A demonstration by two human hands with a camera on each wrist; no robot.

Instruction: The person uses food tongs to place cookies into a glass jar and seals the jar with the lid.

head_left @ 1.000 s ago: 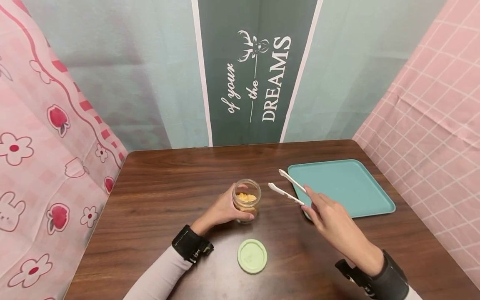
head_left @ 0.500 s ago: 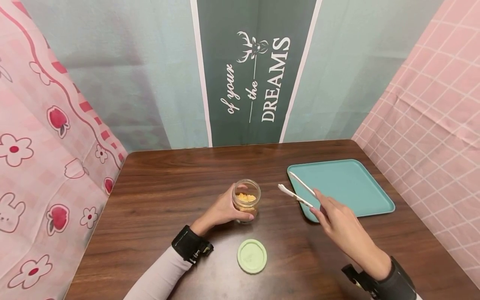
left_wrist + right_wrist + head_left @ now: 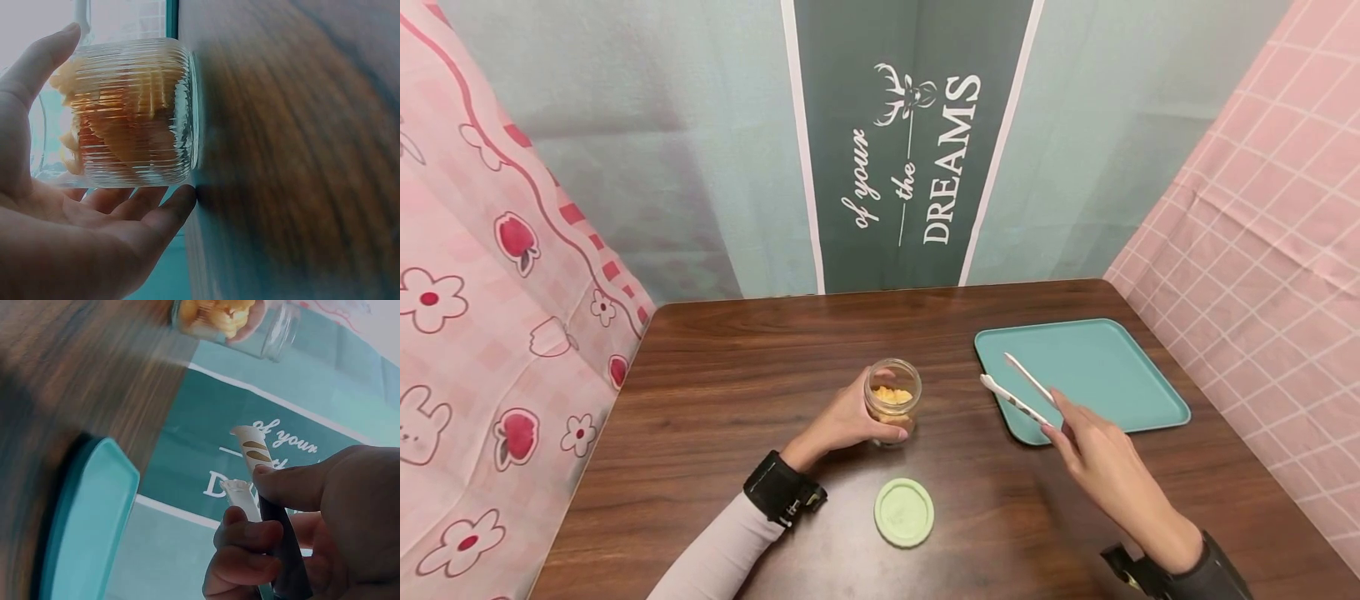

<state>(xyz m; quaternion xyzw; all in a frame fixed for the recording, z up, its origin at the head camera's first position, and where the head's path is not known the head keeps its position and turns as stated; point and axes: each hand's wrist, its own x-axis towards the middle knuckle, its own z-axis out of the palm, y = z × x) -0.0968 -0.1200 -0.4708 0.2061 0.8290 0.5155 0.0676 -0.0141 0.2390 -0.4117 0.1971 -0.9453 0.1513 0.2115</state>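
A ribbed glass jar [image 3: 892, 401] [image 3: 134, 112] [image 3: 231, 319] with orange-yellow snack pieces stands lidless on the wooden table [image 3: 737, 383]. My left hand [image 3: 842, 421] [image 3: 56, 212] wraps its fingers and thumb round the jar. My right hand [image 3: 1101, 458] [image 3: 312, 544] holds white tongs [image 3: 1021, 392] [image 3: 253, 465] by the handle end. Their tips are apart and empty, hovering over the near left corner of the teal tray [image 3: 1090, 371] [image 3: 87, 519].
A pale green lid [image 3: 904, 512] lies flat on the table in front of the jar. Pink patterned cloth hangs at the left and right sides, and a green banner with lettering hangs behind the table.
My right hand has carried the tongs to the right, away from the jar and over the tray's corner. The left hand and jar have stayed put.
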